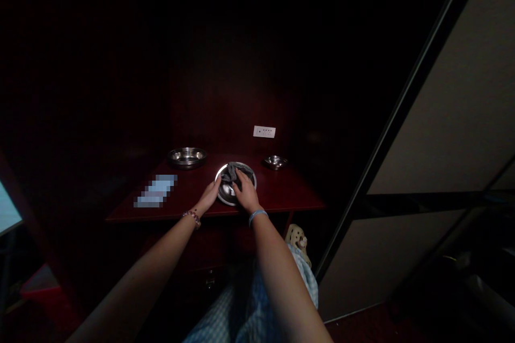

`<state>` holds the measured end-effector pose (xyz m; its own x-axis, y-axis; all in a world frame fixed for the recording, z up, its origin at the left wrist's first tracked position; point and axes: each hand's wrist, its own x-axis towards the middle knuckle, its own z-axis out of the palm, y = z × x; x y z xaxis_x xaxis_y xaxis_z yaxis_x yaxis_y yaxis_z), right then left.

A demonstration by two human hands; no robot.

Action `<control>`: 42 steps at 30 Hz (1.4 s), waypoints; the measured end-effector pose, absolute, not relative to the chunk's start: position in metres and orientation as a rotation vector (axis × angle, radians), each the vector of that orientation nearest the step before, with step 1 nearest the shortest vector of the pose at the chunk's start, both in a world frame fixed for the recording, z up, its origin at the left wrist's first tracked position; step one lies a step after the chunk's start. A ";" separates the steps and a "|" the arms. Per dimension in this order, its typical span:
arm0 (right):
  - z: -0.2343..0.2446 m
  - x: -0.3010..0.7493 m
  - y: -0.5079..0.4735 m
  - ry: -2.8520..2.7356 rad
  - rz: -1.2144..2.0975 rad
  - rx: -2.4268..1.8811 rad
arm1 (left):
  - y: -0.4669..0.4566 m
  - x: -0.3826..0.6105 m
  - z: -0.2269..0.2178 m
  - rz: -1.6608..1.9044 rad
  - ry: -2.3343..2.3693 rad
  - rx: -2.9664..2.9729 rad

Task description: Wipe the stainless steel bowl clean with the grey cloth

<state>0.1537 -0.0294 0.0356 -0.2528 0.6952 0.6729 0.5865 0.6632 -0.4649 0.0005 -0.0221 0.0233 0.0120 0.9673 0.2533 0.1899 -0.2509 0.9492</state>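
Observation:
A round, shiny metal bowl [227,195] is tilted toward me near the front edge of the dark red desk. My left hand [210,194] grips its left rim, thumb toward the inside. Inside the bowl, my right hand [246,191] presses a grey cloth [232,172] against the metal, its fingers partly over the cloth. Whether the bowl's underside touches the desk is hidden. A wider metal dish [187,158] stands at the back left, and a small metal dish [276,162] at the back right.
The desk [189,193] carries a blurred-out flat item [156,191] on its left. A white socket plate [264,132] is on the back wall. Below the right end of the desk is a cream clog-like shoe [296,237]. A pale sliding panel [434,118] borders the right side.

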 end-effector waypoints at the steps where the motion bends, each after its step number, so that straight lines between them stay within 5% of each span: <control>1: 0.035 0.153 -0.030 -1.961 0.153 -1.003 | -0.022 0.000 0.023 1.309 1.227 1.537; 42: 0.044 0.145 -0.046 -2.153 0.406 -1.203 | -0.027 0.000 0.025 1.337 1.293 1.503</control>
